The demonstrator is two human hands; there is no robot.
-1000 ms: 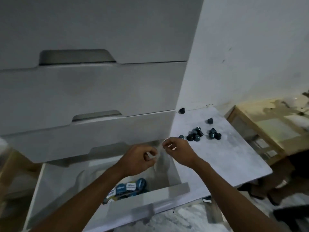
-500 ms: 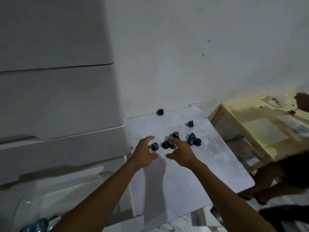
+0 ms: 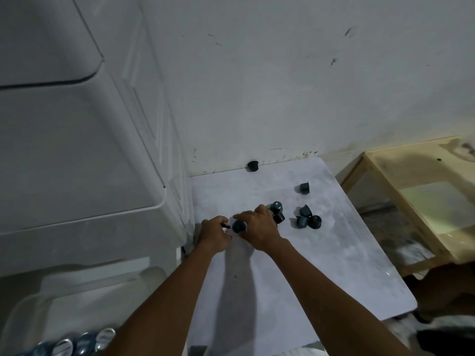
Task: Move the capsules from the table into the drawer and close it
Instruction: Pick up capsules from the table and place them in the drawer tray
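Capsules point(image 3: 302, 217): mostly a loose dark cluster mid-surface, to the right of both hands; one stray point(image 3: 304, 188) sits further back and another point(image 3: 253, 166) is right at the wall edge. More already lie in the open drawer point(image 3: 77, 304), bottom left: foil lids point(image 3: 84, 343) show in a row at the near edge

Left hand point(image 3: 214, 235) is at the surface's left side, next to the cabinet point(image 3: 90, 201). Grip curled shut around something small and dark; looks like a capsule but mostly hidden, can't confirm

Right hand point(image 3: 257, 228) is palm down just beside it, grip pinched on a teal capsule point(image 3: 239, 226) between thumb and forefinger, other fingers reaching toward the nearest pair point(image 3: 277, 211) in the cluster

Why this layout, my read: both hands work the cluster's near-left edge because that's the shortest path to the drawer, which is left and below the surface point(image 3: 334, 265). Picking with both halves the trips. Drawer is open so drops go straight in

Progress: mid-task, about eight capsules on the surface. The wall one is the furthest reach

Risk: capsules are small and round-sided, so a nudge rolls them; the right edge is open to the wooden stand point(image 3: 411, 188). Drawer closes last
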